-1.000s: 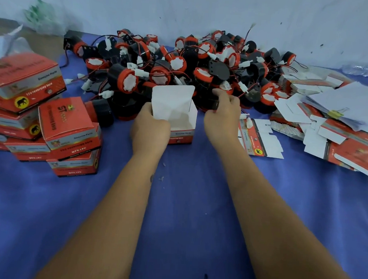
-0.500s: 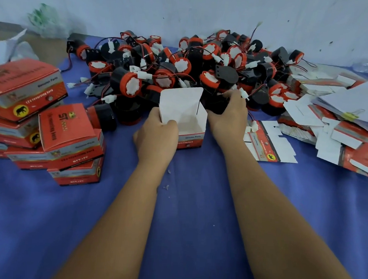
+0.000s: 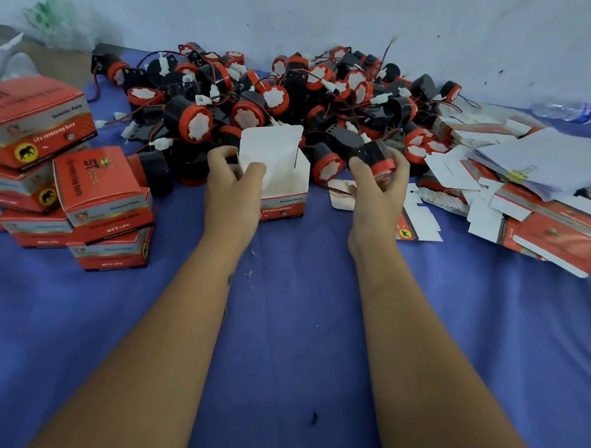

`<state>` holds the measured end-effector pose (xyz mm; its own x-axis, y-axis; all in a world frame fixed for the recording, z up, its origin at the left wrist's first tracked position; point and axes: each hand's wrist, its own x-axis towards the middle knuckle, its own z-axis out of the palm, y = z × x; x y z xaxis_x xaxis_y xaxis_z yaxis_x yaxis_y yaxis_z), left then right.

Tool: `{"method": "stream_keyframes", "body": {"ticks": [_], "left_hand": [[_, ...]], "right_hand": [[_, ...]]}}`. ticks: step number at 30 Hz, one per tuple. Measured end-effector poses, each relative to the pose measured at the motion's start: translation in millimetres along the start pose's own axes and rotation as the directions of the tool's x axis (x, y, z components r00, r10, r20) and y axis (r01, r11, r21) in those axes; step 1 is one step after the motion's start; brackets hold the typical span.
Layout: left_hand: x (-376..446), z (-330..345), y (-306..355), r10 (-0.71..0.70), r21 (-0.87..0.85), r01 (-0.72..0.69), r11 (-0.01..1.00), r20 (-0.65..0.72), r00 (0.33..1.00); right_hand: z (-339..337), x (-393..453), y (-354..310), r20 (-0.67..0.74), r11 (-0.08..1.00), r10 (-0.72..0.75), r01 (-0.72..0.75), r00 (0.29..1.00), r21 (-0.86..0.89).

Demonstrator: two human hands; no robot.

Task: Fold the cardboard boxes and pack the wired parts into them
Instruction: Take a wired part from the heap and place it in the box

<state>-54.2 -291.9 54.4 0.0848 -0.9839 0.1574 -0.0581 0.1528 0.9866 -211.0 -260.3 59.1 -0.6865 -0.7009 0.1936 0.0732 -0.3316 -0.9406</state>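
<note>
An open red-and-white cardboard box (image 3: 282, 192) stands upright on the blue cloth-covered table (image 3: 287, 327), its white lid flap raised at the far side. The left hand (image 3: 232, 185) grips the box's left wall, thumb inside and fingers curled around the outside. Just right of the box, the right hand (image 3: 379, 191) holds a black cylindrical wired part with a red rim (image 3: 374, 157), fingers curled round it, lifted off the table. Behind the box lies a large heap of black-and-red wired parts (image 3: 295, 88). Left of the box sit stacked closed red boxes (image 3: 99, 191). Right of the box lie flat unfolded red-and-white box blanks (image 3: 543, 218), with a clipped sheaf of white paper (image 3: 550, 159) resting above them.
</note>
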Motion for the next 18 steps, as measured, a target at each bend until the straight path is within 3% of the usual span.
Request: {"method": "stream_keyframes", "body": {"ticks": [3, 5, 9, 14, 18], "left_hand": [[-0.1, 2.1, 1.9, -0.021, -0.096, 0.025, 0.995, 0.05, 0.999], [1.1, 4.2, 2.4, -0.033, -0.108, 0.041, 0.993, 0.068, 0.997], [4.4, 7.2, 0.7, -0.037, -0.088, 0.045, 0.995, 0.083, 0.996], [4.4, 7.8, -6.8, 0.025, -0.093, -0.014, 0.996, 0.12, 0.992], [5.7, 10.1, -5.4, 0.007, -0.17, 0.016, 0.985, 0.134, 0.991]], "right_hand": [[2.4, -4.3, -5.7, 0.003, 0.97, -0.196, 0.194, 0.981, -0.149], [5.8, -6.9, -7.5, 0.026, 0.869, -0.371, 0.357, 0.928, -0.343], [13.4, -14.6, -8.9, 0.171, 0.628, -0.61, 0.604, 0.774, -0.491], [21.9, -30.6, -8.8, 0.448, 0.535, -0.58, 0.733, 0.681, -0.421], [29.8, -34.8, -8.6, 0.548, 0.477, -0.509, 0.747, 0.664, -0.463]]}}
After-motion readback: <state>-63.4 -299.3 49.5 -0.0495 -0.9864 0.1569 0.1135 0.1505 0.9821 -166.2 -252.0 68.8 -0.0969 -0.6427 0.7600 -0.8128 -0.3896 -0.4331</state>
